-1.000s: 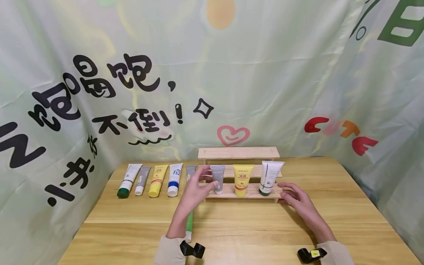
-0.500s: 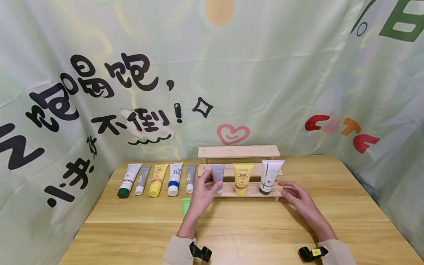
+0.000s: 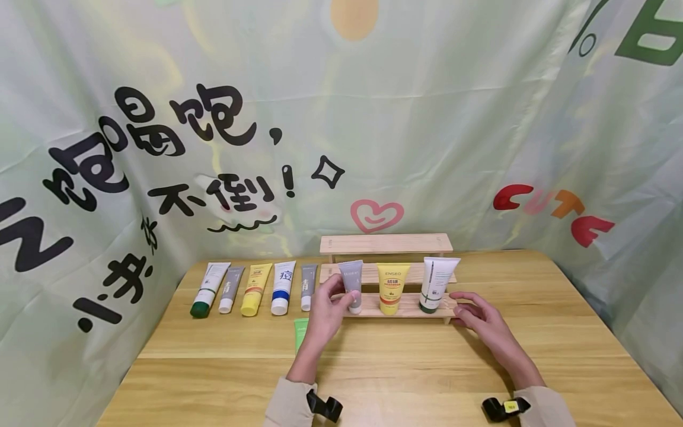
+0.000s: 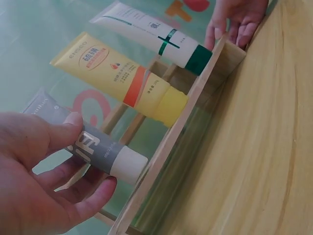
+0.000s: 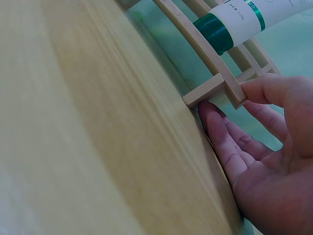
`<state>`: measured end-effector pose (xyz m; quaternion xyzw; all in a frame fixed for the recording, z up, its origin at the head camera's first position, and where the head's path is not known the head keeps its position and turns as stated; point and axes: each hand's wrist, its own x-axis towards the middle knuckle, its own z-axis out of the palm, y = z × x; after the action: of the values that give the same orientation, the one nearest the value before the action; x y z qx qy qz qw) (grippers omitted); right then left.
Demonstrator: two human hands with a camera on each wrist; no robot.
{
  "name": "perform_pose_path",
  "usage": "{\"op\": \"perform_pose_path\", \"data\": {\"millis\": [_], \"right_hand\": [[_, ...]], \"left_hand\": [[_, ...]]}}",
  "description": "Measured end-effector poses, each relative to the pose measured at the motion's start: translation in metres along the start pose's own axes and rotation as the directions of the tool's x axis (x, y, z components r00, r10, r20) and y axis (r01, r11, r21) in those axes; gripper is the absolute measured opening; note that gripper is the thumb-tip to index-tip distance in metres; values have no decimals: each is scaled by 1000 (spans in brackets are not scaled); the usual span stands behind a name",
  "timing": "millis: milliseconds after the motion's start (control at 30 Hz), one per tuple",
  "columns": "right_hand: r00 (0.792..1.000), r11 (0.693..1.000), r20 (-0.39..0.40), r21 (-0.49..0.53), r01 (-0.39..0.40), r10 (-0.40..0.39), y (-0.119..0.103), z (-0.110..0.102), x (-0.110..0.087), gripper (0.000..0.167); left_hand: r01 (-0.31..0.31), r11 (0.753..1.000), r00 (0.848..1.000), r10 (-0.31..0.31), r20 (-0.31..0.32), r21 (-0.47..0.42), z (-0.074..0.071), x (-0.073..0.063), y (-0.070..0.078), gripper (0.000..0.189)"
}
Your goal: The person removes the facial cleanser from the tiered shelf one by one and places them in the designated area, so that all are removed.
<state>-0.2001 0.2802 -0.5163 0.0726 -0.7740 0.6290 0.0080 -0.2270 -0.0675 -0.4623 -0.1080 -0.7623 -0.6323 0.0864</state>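
Note:
My left hand [image 3: 326,308] pinches a small grey tube [image 4: 93,139] with a white cap. Its thumb lies across the front and the fingers are behind. The tube stands cap down, slightly tilted, at the left of the lowest step of a wooden tiered display rack [image 3: 409,301]. To its right on that step stand a yellow tube [image 3: 393,287] and a white tube with a dark green cap [image 3: 439,283], both upright on their caps. My right hand [image 3: 488,326] holds the right end of this step, fingertips on the plank end and leg [image 5: 208,90].
Lying in a row at the left are a white-and-green tube [image 3: 210,287], a grey tube [image 3: 230,287], a yellow tube [image 3: 256,287], a white-and-blue tube [image 3: 283,287] and another grey tube [image 3: 308,287]. A green tube [image 3: 300,332] lies partly behind my left forearm. Printed cloth [image 3: 437,148] hangs behind.
My left hand has shifted right, closer around the grey tube, whose top now leans slightly left. The lying grey tube beside the hand has come into fuller view. My right hand stays at the rack.

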Motion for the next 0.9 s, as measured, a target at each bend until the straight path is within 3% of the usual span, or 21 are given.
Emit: {"op": "perform_pose_path", "data": {"millis": [300,667,900], "right_hand": [[1000,1000,-3,-9,-14,14,-3,-1,1,47],[1000,1000,0,-3,-14,14,-4,0,1,46],[1000,1000,-7,8,-28,28,-3,1,0,47]], "left_hand": [[-2,1000,999,3,-45,31,-5,3,11,24],[-17,1000,999,16,-48,-15,-25,-6,32,31],[5,999,999,-7,-45,-42,-36,-9,37,32]]}}
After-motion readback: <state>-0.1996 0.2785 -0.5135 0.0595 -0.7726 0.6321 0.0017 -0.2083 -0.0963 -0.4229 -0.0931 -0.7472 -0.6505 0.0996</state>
